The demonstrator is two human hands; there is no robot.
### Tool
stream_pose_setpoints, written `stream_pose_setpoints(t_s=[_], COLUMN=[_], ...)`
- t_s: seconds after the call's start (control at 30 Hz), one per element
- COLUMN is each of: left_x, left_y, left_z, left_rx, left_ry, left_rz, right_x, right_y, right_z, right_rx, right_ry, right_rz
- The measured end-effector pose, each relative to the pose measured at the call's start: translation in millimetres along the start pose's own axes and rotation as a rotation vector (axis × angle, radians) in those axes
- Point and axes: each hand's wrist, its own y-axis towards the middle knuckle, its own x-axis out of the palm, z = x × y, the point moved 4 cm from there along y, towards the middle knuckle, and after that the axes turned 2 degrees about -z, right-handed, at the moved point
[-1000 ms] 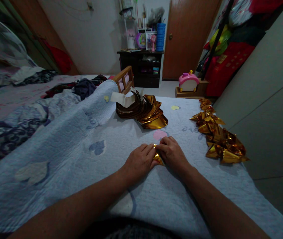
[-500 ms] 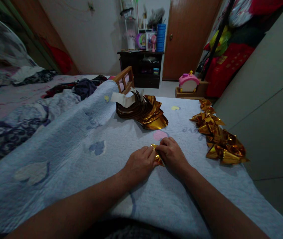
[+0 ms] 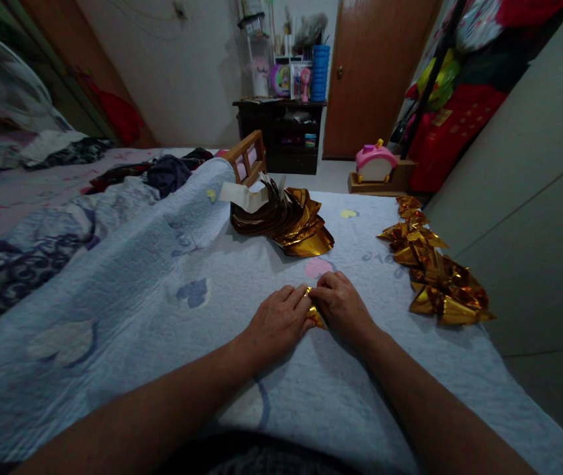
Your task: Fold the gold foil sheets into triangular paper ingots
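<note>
Between my hands, a small piece of gold foil paper [image 3: 315, 317] lies on the blue bedspread, mostly covered by fingers. My left hand [image 3: 281, 318] presses on it from the left, fingers close together. From the right, my right hand [image 3: 341, 303] pinches the foil's upper part, its fingers curled in. A fanned stack of gold foil sheets [image 3: 306, 227] with dark and white undersides sits just beyond my hands. To the right stretches a heap of folded gold foil pieces [image 3: 434, 270] with pointed ends.
The light blue bedspread [image 3: 148, 343] slopes up at the left toward rumpled clothes [image 3: 167, 175]. Past the far edge stand a wooden rail [image 3: 248, 158], a dark shelf unit [image 3: 279, 135] and a pink toy [image 3: 375, 163]. A pale cabinet side [image 3: 533, 218] rises at the right.
My left hand has shifted slightly over the foil, covering a bit more of its upper end. The right hand stays nearly still. The stack and the heap have not moved.
</note>
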Motion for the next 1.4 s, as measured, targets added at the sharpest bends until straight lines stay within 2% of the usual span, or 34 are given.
stream_pose_setpoints(t_s=[0.57,1.17,1.4], left_x=[3.8,0.3,1.1], left_y=[-1.7,0.3,1.3], left_z=[0.8,1.8,-0.9], left_rx=[0.04,0.038,0.01], left_ry=[0.039,0.049,0.026], left_rz=[0.061,0.042,-0.002], right_x=[0.4,-3.5,-0.5], right_y=[-1.4,-0.4,-0.5], right_z=[1.6,-1.7,-0.7], right_rx=[0.016,0.001,-0.023], right_ry=[0.027,0.005,-0.001], right_rz=[-0.004,-0.006,-0.029])
